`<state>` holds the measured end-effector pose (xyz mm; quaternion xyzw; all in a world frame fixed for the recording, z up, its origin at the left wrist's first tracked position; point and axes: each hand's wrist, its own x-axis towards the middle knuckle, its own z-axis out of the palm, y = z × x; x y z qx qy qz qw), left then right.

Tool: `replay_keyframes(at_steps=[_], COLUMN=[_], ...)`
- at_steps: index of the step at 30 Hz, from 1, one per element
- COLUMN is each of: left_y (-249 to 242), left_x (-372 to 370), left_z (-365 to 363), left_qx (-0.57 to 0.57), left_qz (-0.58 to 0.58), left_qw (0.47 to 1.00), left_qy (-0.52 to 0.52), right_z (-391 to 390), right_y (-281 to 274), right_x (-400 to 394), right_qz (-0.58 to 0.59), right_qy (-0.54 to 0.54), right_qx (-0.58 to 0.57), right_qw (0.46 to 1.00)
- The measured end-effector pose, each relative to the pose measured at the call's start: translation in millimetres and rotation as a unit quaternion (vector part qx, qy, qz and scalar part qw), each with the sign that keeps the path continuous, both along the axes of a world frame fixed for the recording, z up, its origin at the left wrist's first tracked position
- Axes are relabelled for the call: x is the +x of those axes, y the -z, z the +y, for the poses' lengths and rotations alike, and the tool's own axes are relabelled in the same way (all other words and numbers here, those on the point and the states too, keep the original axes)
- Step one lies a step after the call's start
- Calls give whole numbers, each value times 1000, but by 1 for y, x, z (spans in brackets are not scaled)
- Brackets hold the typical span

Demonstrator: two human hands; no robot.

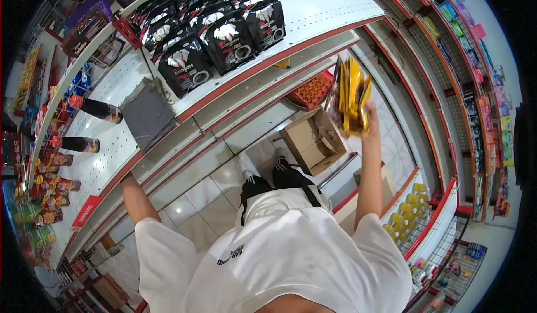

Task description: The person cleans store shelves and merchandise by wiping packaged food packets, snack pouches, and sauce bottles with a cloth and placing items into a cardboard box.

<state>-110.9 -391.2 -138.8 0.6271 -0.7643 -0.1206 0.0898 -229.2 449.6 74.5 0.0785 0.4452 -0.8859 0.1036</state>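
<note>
Yellow and dark packets (pixel 352 97) are held together in a bunch in my right hand (pixel 370 121), raised over the floor at the right. My left arm reaches down at the left, and the left hand is hidden beneath the edge of the white shelf (pixel 330 5). Rows of black pouches (pixel 226 41) stand on that shelf. A grey slab-like piece (pixel 146 111) lies on the shelf, left of the pouches. Two dark bottles with red caps (pixel 100 109) lie farther left.
An open cardboard box (pixel 313 142) sits on the tiled floor near my feet, beside a red crate (pixel 310 91). Yellow-capped bottles (pixel 405 215) stand in a rack at the lower right. Long shelves (pixel 442 83) curve along the right side.
</note>
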Motion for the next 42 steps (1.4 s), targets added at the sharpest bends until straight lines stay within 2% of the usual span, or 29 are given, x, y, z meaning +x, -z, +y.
replay_keyframes(at_steps=[3, 5, 7, 8, 10, 11, 12, 13, 15, 16, 17, 18, 19, 21, 22, 23, 24, 26, 27, 28, 30, 31, 32, 34, 35, 37, 39, 40, 42], left_y=[6, 21, 45, 50, -36, -74, -91, -154, -100, -88, -113, -115, -144, -179, -191, -207, -260, -296, -310, -318, -328, -327, -312, -303, -293, -292, -294, -281, -253], left_x=[8, 22, 38, 48, 65, 69, 82, 83, 115, 120, 111, 103, 77, 28, 1, -31, -71, -134, -162, -194, -257, -286, -321, -368, -387, -403, -411, -425, -450], left_z=[-3, -5, -5, 6, 111, 164, 201, 277, 295, 327, 371, 404, 441, 499, 520, 541, 579, 612, 630, 642, 658, 664, 661, 659, 655, 657, 667, 665, 661], left_qx=[17, 55, 207, 309, 516, 471, 525, 487, 587, 609, 613, 640, 691, 690, 723, 752, 733, 688, 654, 637, 599, 579, 561, 569, 574, 577, 486, 485, 298], left_qz=[80, 224, 440, 484, 347, 314, 310, 326, 310, 328, 299, 312, 277, 231, 218, 206, 259, 266, 314, 339, 383, 406, 416, 426, 412, 400, 401, 402, 379], left_qw=[997, 972, 866, 807, 770, 802, 782, 780, 737, 718, 729, 698, 661, 668, 627, 582, 578, 598, 598, 593, 585, 589, 597, 574, 595, 616, 707, 708, 790], left_qy=[15, 50, 114, 138, 144, 190, 131, 218, 126, 82, 59, 74, 95, 157, 195, 232, 248, 315, 340, 358, 390, 392, 395, 406, 382, 358, 321, 320, 378], right_z=[-2, -2, -1, -2, 1, 10, 22, 29, 32, 37, 42, 47, 47, 64, 65, 73, 73, 73, 75, 74, 68, 64, 63, 58, 52, 43, 35, 32, 25], right_y=[-41, -71, -99, -111, -124, -116, -102, -96, -95, -96, -96, -95, -98, -98, -101, -104, -112, -124, -115, -118, -125, -126, -111, -102, -106, -107, -115, -117, -115], right_x=[-61, -108, -157, -181, -232, -270, -306, -331, -355, -366, -379, -389, -393, -427, -438, -443, -443, -448, -463, -467, -470, -467, -476, -483, -472, -454, -431, -421, -406], right_qz=[57, 73, 62, 51, 79, 111, 142, 130, 98, 98, 82, 65, 94, 94, 99, 115, 120, 151, 145, 150, 198, 196, 258, 304, 283, 271, 271, 279, 289], right_qy=[-11, -14, -39, -57, -80, -94, -107, -117, -156, -154, -189, -225, -164, -196, -216, -226, -235, -225, -206, -208, -221, -201, -110, -62, -53, -16, -7, 8, 18], right_qx=[34, 79, 109, 116, 165, 193, 221, 250, 315, 310, 317, 324, 409, 448, 462, 515, 512, 654, 692, 690, 746, 747, 771, 786, 781, 793, 798, 803, 808], right_qw=[998, 994, 991, 990, 980, 970, 959, 952, 931, 933, 926, 917, 893, 867, 855, 819, 817, 706, 677, 677, 596, 603, 571, 535, 555, 545, 539, 526, 513])
